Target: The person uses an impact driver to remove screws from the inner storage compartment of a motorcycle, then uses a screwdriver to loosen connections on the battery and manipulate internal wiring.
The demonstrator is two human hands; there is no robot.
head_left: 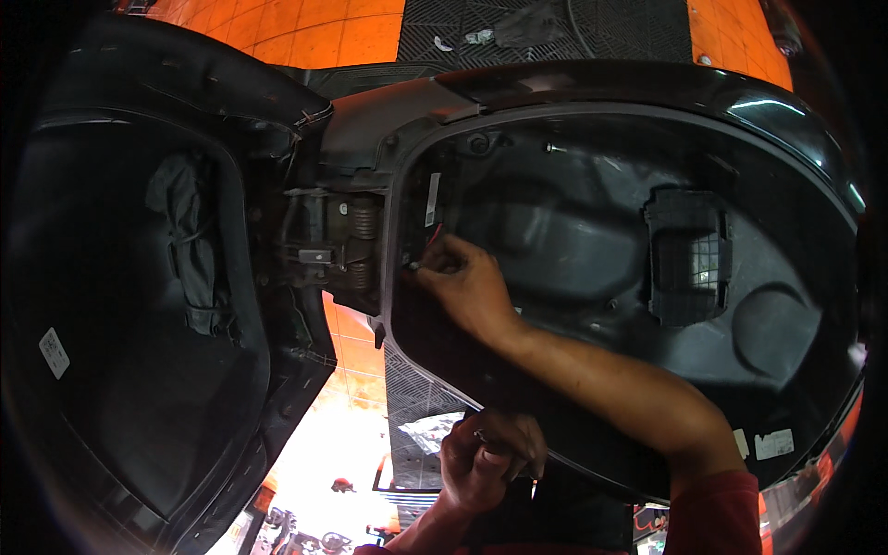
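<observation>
Orange floor tiles (305, 37) and a black ribbed mat (629, 28) lay toward twelve o'clock, beyond a black moulded-plastic storage bin (546, 227) at three o'clock and a raised black seat underside (102, 240) at nine o'clock. A steel coil-spring hinge (365, 222) sat between the two. The bare right hand (467, 287) reached to the bin's nine-o'clock end wall, thumb and forefinger drawn into a pinch on a small pale rounded piece (413, 266), possibly metal, located beside the wall. A thin red strand-like piece (434, 237) showed at the hand's eleven o'clock, just below a narrow white label (432, 200); contact between strand and fingers could not be confirmed. The bare left hand (490, 458) was near half past five, its fingers curled inward; whether they gripped the slim pale-tipped item (534, 489) at its four o'clock could not be told. By judgement, the pale piece was light, stiff and easily dropped from smooth fingertips; its outer edge was the proper hold, with thumb and forefinger opposed. The red strand was judged light and flexible, liable to damage if tugged, and best held close to its fixed end, which was hidden.
</observation>
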